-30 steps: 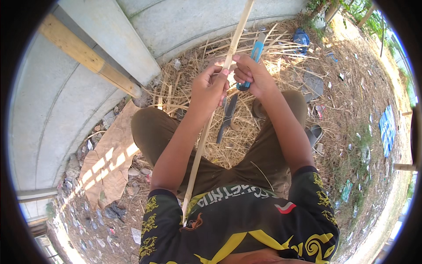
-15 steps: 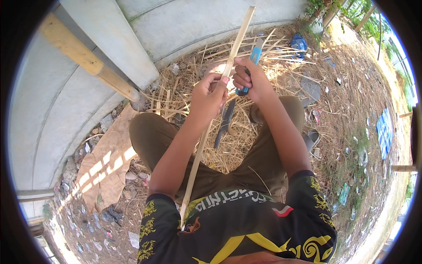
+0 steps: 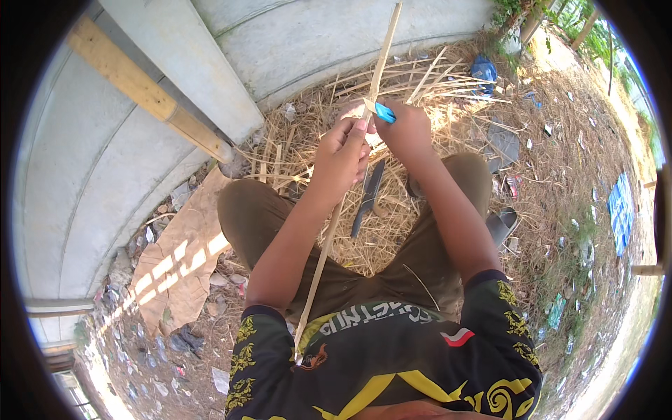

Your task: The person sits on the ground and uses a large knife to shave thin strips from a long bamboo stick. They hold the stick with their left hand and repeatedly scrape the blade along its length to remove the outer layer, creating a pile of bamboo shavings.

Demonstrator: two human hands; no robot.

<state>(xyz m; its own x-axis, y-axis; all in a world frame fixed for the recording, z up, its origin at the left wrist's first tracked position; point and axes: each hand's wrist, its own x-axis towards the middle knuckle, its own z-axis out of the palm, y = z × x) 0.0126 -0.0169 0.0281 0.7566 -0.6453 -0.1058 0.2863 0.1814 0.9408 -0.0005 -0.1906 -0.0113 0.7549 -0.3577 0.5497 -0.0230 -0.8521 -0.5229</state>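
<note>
A long, narrow bamboo strip (image 3: 382,59) slants from beyond my hands down to my shirt front. My left hand (image 3: 339,155) is closed around its middle, thumb lying along the strip. Just beyond that thumb, my right hand (image 3: 407,129) grips a blue utility knife (image 3: 384,112). The knife's blade end points left and lies across the strip; its exact contact is too small to tell. Below my hands, a dark-bladed knife (image 3: 368,199) rests on the shavings between my legs.
Bamboo shavings (image 3: 434,87) and split strips cover the ground ahead. A concrete wall (image 3: 315,35) and a bamboo pole (image 3: 140,87) stand ahead and left. Flattened brown cardboard (image 3: 175,259) lies at left. Blue plastic (image 3: 483,73) and scattered litter lie on the right.
My right hand has turned the utility knife from pointing away, beside the strip, to lying leftward across it. My left hand keeps its hold on the strip.
</note>
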